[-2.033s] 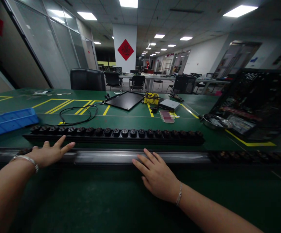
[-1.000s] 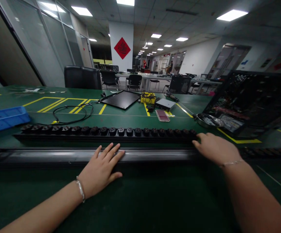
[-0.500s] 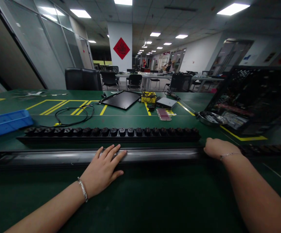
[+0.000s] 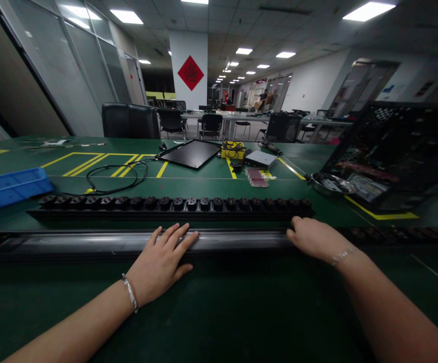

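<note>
While left hand lies spread flat on metal rail, right hand rests loosely open at rail end.

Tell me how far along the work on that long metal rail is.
Done: nothing shows as finished. In hand: the left hand lies flat on the metal rail, and the right hand sits at the rail's right end beside the black socket strip. Left: the rail lies on the green bench; neither hand grips it.

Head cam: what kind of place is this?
Probably an electronics assembly or test floor in an open office. A long green bench marked with yellow tape, a long black socket strip by both hands, and an opened computer case suggest it.
</note>
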`<state>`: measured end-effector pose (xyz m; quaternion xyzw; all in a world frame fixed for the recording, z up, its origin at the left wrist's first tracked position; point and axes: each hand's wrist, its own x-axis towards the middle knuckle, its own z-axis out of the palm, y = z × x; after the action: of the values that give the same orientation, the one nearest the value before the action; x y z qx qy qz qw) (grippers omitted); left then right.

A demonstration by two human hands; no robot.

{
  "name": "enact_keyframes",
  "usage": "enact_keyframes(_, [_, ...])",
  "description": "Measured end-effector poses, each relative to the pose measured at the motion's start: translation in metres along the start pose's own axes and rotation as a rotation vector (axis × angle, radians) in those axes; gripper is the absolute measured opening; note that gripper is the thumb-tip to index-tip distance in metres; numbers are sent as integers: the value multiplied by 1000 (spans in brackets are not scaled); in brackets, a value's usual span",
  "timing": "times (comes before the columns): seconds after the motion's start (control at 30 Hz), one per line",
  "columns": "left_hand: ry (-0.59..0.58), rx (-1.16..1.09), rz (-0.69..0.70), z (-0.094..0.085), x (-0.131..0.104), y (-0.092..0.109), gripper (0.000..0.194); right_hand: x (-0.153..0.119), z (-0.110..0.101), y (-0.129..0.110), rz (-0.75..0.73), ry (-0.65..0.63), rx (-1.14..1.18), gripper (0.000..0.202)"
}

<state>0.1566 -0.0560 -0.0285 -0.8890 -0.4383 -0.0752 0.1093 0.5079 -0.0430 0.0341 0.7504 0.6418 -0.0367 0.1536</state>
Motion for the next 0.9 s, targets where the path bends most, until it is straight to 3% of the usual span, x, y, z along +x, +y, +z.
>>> enact_keyframes(0.33, [-4,16,13,-1,-1,1,63,-27,-18,-29,-144,94,450,23])
enact_keyframes(0.43, [50,33,29,2,-3,0,65,-35,-7,-52,-327,124,674,21])
enact_keyframes(0.57, [172,33,41,5,-4,3,65,-45,21,-89,-781,206,941,25])
enact_keyframes(0.63, [222,39,90,5,-3,8,63,-46,34,-101,-983,282,926,28])
enact_keyframes(0.7, [250,55,171,3,0,17,61,-43,43,-105,-1059,454,835,29])
enact_keyframes(0.8, [241,74,259,2,3,30,56,-33,51,-104,-959,759,648,27])
enact_keyframes(0.9, [202,64,229,4,6,34,54,-26,57,-105,-853,806,467,28])
